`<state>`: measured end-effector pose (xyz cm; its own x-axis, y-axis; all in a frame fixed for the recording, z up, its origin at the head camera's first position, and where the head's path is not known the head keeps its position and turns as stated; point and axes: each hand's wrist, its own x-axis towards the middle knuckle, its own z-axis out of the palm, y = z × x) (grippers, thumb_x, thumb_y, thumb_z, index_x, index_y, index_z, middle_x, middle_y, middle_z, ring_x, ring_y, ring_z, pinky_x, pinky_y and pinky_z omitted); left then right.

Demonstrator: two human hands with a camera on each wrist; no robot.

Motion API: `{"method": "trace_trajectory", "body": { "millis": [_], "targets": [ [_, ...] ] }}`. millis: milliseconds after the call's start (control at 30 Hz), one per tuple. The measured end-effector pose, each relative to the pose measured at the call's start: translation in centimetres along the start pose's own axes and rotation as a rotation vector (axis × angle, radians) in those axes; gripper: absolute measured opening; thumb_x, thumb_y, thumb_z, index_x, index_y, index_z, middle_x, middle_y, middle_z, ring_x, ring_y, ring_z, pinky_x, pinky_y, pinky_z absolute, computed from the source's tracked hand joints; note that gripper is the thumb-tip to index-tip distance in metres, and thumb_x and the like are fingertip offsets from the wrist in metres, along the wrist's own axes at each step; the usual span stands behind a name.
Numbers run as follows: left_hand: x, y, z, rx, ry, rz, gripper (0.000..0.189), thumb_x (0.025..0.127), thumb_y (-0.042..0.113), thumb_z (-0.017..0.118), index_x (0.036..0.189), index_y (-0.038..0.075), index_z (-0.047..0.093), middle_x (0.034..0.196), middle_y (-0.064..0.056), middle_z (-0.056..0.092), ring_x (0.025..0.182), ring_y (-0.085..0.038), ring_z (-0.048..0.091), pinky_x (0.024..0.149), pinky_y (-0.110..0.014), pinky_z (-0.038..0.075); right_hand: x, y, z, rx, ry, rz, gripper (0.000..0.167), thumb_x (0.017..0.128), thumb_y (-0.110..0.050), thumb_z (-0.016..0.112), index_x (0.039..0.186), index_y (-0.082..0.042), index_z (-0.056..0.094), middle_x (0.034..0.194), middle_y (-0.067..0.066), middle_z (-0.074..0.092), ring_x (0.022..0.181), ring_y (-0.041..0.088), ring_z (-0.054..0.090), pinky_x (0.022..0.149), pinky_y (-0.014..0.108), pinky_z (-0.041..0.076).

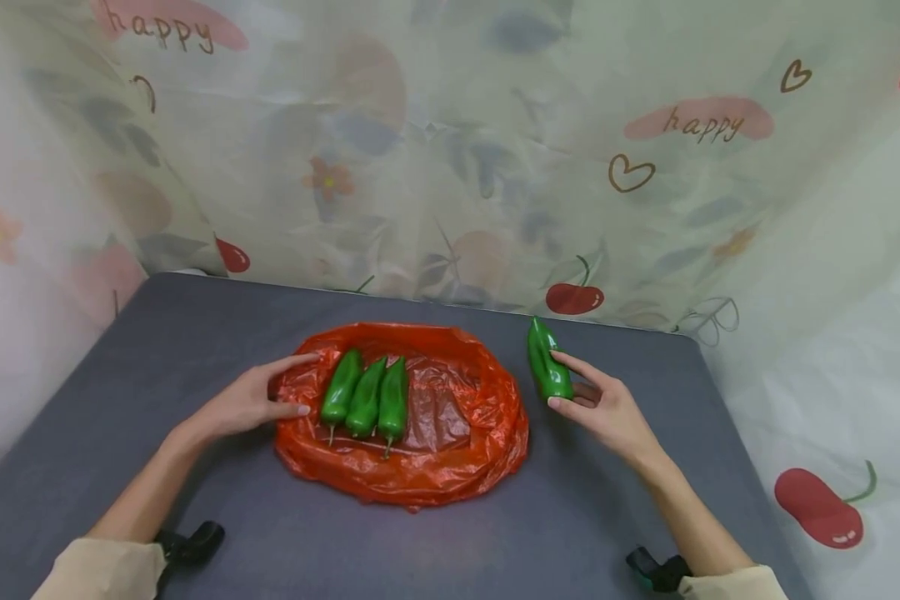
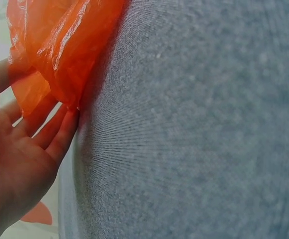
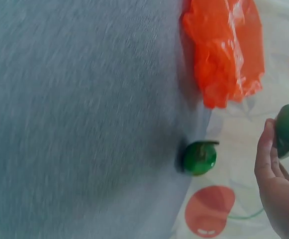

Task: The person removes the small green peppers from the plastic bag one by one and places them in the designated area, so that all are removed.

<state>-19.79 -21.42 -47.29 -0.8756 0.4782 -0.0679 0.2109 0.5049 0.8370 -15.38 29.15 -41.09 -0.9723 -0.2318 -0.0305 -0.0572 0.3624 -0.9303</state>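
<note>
A red plastic bag (image 1: 405,483) lies spread on the table with its rim rolled down into a ring. Inside, on its left side, three green peppers (image 1: 363,400) rest side by side, stems toward me. My left hand (image 1: 243,400) holds the bag's left rim, thumb and fingers on either side of the thin plastic (image 2: 59,55). To the right of the bag, my right hand (image 1: 607,417) grips a green pepper (image 1: 553,375) between thumb and fingers, raised off the table in the right wrist view. Another green pepper (image 3: 200,158) lies on the table there, stem showing.
The grey tabletop (image 1: 435,550) runs back to a patterned curtain (image 1: 450,167) with cherries and lettering. Dark straps with small devices (image 1: 195,546) sit at both wrists, by the pale sleeves (image 1: 105,571).
</note>
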Motion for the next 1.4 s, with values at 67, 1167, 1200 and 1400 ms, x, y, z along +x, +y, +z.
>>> {"method": "trace_trajectory", "body": {
  "millis": [67, 1167, 1200, 1400],
  "targets": [
    [0.1, 0.0, 0.0, 0.001, -0.002, 0.005, 0.076, 0.089, 0.028, 0.077, 0.153, 0.014, 0.039, 0.137, -0.021, 0.052, 0.104, -0.023, 0.059, 0.084, -0.028, 0.050, -0.2, 0.3, -0.5, -0.009, 0.010, 0.013, 0.066, 0.090, -0.019, 0.076, 0.149, -0.019, 0.047, 0.149, 0.016, 0.042, 0.114, 0.019, 0.063, 0.084, 0.029, 0.054],
    [-0.1, 0.1, 0.0, -0.020, 0.002, 0.006, 0.072, 0.090, 0.026, 0.076, 0.152, 0.013, 0.041, 0.139, -0.022, 0.050, 0.101, -0.024, 0.057, 0.082, -0.027, 0.050, 3.0, 6.3, -5.0, -0.288, 0.142, 0.147, 0.067, 0.092, -0.033, 0.073, 0.151, -0.020, 0.044, 0.149, 0.017, 0.046, 0.122, 0.033, 0.057, 0.091, 0.041, 0.050],
    [-0.1, 0.1, 0.0, -0.018, 0.002, 0.005, 0.072, 0.089, 0.026, 0.076, 0.152, 0.013, 0.041, 0.138, -0.022, 0.050, 0.100, -0.023, 0.057, 0.081, -0.027, 0.050, 3.0, 6.5, -5.0, -0.298, 0.141, 0.150, 0.067, 0.092, -0.033, 0.073, 0.151, -0.019, 0.044, 0.148, 0.017, 0.047, 0.122, 0.033, 0.058, 0.092, 0.044, 0.049],
    [-0.2, 0.1, 0.0, -0.023, 0.002, 0.009, 0.072, 0.089, 0.025, 0.076, 0.151, 0.012, 0.042, 0.134, -0.021, 0.051, 0.096, -0.024, 0.057, 0.076, -0.028, 0.049, 3.1, 7.8, -5.0, -0.312, 0.114, 0.157, 0.068, 0.093, -0.036, 0.071, 0.152, -0.018, 0.043, 0.151, 0.015, 0.044, 0.126, 0.032, 0.055, 0.097, 0.049, 0.046]
  ]
}}
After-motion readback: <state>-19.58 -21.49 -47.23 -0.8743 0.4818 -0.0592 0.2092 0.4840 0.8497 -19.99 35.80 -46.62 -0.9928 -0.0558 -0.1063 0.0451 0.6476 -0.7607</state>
